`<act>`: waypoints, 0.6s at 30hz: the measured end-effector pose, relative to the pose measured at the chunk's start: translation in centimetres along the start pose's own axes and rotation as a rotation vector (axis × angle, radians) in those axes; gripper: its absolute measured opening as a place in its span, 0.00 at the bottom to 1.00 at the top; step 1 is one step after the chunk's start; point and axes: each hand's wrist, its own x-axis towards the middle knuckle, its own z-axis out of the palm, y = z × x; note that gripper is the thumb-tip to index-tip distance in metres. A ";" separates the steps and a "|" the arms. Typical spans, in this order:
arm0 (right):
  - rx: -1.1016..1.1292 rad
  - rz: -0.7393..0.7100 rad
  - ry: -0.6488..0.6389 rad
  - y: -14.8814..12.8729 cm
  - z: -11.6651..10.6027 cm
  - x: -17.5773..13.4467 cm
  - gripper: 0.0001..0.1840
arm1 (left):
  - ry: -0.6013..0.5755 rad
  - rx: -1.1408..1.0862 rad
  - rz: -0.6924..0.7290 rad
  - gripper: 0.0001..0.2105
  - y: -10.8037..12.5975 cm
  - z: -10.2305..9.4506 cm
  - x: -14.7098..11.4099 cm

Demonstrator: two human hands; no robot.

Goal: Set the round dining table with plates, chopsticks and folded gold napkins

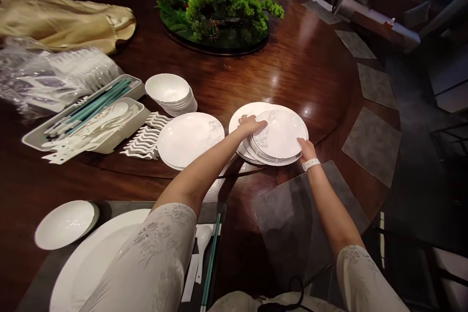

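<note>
My left hand (253, 125) and my right hand (306, 149) are closed on opposite edges of a stack of small white plates (281, 134) with a grey pattern. The stack is tilted over larger white plates (241, 112); whether it rests on them I cannot tell. My left thumb lies over the rim, while its other fingers are partly hidden. To the left sits another white plate (188, 139), with a pile of white bowls (171, 92) behind it and a row of white wavy chopstick rests (148, 135) beside it.
A tray (137, 114) holds chopsticks and white spoons. Plastic-wrapped tableware (66, 75) and gold cloth (69, 19) lie behind it. A green plant centrepiece (219, 5) stands farther back. Nearby, a place setting has a large plate (87, 258), bowl (66, 224), spoon (203, 248) and chopsticks (211, 263). Grey placemats (373, 144) line the table edge.
</note>
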 end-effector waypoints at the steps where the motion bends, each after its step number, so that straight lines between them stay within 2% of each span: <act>1: -0.006 -0.003 -0.007 0.1 0.1 0.2 0.09 | 0.008 -0.010 -0.005 0.41 -0.1 0.1 0.1; 9: -0.027 -0.025 -0.037 0.8 0.1 1.7 0.09 | 0.038 -0.065 -0.028 0.38 -0.1 0.2 -0.4; 18: -0.005 -0.041 -0.068 1.1 0.0 3.1 0.11 | 0.064 -0.026 -0.044 0.39 0.3 0.6 -0.4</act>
